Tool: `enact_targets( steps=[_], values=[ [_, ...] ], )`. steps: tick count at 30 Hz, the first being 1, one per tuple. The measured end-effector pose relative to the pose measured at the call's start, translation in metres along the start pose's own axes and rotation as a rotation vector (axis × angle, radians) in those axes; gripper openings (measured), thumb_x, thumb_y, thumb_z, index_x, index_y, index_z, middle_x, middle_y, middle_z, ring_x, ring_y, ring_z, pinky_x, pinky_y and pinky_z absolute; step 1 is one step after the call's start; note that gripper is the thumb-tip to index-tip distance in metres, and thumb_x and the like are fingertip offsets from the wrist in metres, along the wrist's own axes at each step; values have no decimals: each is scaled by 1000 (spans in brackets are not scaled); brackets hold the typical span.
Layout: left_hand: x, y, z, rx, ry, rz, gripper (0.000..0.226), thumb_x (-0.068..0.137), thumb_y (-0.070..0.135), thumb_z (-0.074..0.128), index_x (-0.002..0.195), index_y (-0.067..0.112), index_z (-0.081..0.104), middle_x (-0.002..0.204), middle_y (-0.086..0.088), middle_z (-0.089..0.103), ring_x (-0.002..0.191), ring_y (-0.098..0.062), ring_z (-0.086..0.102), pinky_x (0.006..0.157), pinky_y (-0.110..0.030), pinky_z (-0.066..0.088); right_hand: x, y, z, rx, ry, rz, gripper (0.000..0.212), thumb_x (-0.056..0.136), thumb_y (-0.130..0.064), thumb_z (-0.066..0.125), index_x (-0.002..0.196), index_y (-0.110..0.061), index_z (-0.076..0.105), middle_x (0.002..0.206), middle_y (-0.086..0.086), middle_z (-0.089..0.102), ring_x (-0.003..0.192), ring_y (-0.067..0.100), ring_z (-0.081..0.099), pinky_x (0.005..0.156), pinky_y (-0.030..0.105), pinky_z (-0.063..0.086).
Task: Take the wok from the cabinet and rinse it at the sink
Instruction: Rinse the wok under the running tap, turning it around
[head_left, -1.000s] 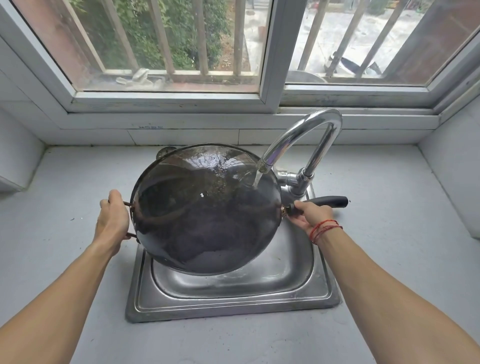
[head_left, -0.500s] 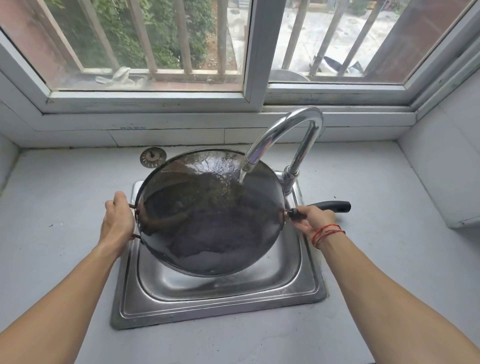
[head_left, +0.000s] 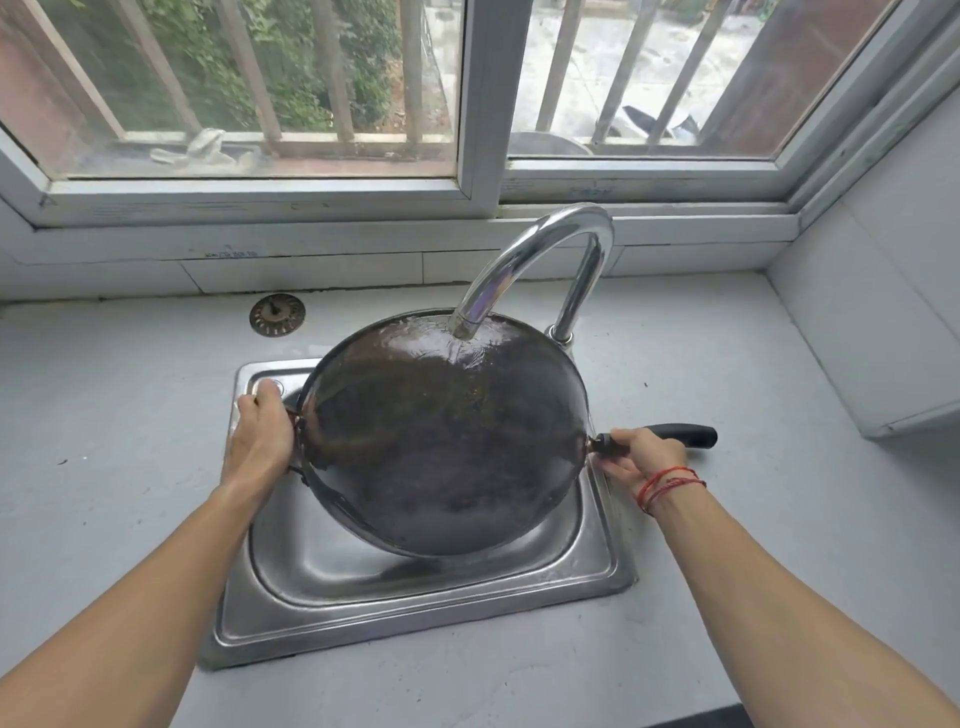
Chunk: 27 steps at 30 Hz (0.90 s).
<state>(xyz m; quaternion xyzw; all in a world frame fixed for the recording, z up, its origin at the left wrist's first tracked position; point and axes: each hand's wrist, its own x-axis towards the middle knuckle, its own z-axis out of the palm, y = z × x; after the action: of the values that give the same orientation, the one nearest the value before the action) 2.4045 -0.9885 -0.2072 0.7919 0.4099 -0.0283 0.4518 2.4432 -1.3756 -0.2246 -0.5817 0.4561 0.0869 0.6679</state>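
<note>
the wok (head_left: 447, 447) is tilted over the sink (head_left: 415, 613), its far rim under the running faucet (head_left: 524, 260). the left hand (head_left: 262, 434) has its fingers clamped on the small side handle; the right hand (head_left: 641, 457) is wrapped around the long black handle (head_left: 685, 435), both arms outstretched.

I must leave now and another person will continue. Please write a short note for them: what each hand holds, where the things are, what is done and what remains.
Left hand: gripping the small loop handle on the wok's left rim.
Right hand: gripping the long black handle near the wok's rim.
Wok: held tilted over the sink, with its inside facing you and its top edge under the tap.
Water runs from the tap onto the upper inside of the wok.
Strainer plug: on the counter behind the sink.
Done: wok fetched, rinsing started.
Left: finish rinsing, drain the wok, shut the tap.
</note>
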Motion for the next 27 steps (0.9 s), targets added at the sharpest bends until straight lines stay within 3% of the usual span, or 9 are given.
enact_targets(
  steps=[2, 4, 7, 16, 20, 25, 27],
  values=[
    [2, -1, 3, -27, -6, 2, 59, 95, 49, 17, 127, 11, 49, 123, -16, 54, 116, -38, 49, 98, -50, 39, 2, 1, -2, -13, -5, -3, 7, 85, 13, 57, 82, 7, 59, 77, 20, 65, 82, 35, 68, 78, 51, 58],
    [1, 0, 6, -53, -1, 33, 46, 99, 41, 20, 108, 8, 51, 92, -8, 53, 103, -34, 50, 90, -46, 40, 3, 2, -4, -23, -9, -3, 7, 84, 14, 57, 82, 8, 60, 76, 21, 65, 83, 37, 68, 80, 52, 58],
    [-6, 5, 8, -44, 7, 61, 33, 104, 30, 20, 99, 10, 46, 77, 3, 38, 92, -23, 39, 80, -36, 27, 3, 2, -5, -17, -7, -3, 8, 85, 15, 55, 81, 8, 59, 75, 21, 64, 79, 35, 67, 81, 52, 57],
    [-3, 7, 11, -7, 6, 65, 41, 104, 32, 19, 112, 6, 49, 96, -6, 44, 95, -24, 38, 82, -36, 26, 3, 1, -5, -21, 12, -2, 8, 86, 13, 57, 81, 8, 59, 77, 20, 65, 76, 33, 68, 74, 48, 58],
    [1, 4, 12, 11, 5, 70, 48, 104, 33, 18, 124, 3, 50, 108, -8, 42, 97, -24, 37, 83, -37, 27, 4, 2, -5, -18, 22, 3, 8, 85, 13, 58, 81, 7, 59, 76, 20, 65, 77, 33, 68, 78, 50, 58],
    [5, -1, 11, 0, 1, 37, 47, 101, 39, 18, 113, 8, 50, 100, -9, 50, 101, -31, 45, 83, -40, 31, 3, 0, -2, -12, 20, -1, 9, 86, 13, 57, 79, 7, 58, 76, 20, 65, 76, 32, 67, 75, 49, 58],
    [7, -4, 7, 10, 0, 16, 54, 99, 45, 17, 124, 10, 50, 121, -17, 54, 110, -36, 48, 86, -43, 32, 2, 0, 1, -17, 11, -7, 6, 87, 12, 57, 83, 7, 59, 77, 20, 65, 76, 32, 68, 75, 48, 58]
  ],
)
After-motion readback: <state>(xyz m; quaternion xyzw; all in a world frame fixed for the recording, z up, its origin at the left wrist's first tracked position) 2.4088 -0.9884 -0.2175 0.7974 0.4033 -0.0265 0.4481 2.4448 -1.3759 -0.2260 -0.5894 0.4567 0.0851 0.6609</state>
